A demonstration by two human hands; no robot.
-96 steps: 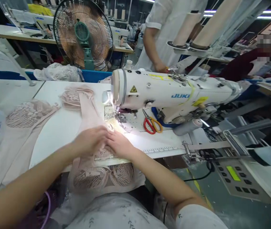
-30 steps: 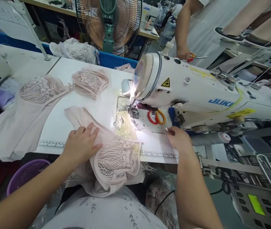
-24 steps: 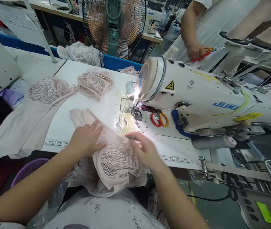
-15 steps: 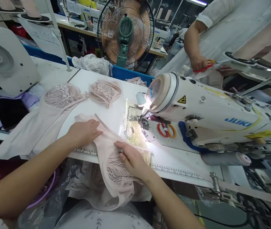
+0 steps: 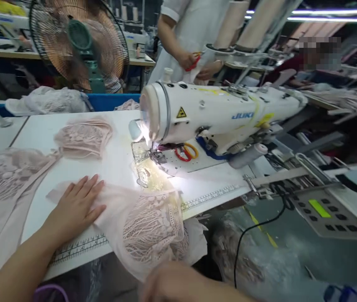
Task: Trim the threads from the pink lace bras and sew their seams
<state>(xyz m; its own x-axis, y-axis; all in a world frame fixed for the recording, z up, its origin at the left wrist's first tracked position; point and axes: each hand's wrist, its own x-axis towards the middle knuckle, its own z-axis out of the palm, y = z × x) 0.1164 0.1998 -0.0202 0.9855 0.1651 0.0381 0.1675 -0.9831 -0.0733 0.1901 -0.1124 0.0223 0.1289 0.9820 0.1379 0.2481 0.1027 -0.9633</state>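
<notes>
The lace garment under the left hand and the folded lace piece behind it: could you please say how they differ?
The lace garment is spread out, hanging over the front edge of the table; the folded lace piece lies wholly on it. The left hand rests on the garment, not the folded piece. Both are pale pink with lace.

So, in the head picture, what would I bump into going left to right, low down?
Far-left lace piece, left hand, nearer lace cup, red-and-yellow scissors, gray thread cone, control panel.
</notes>
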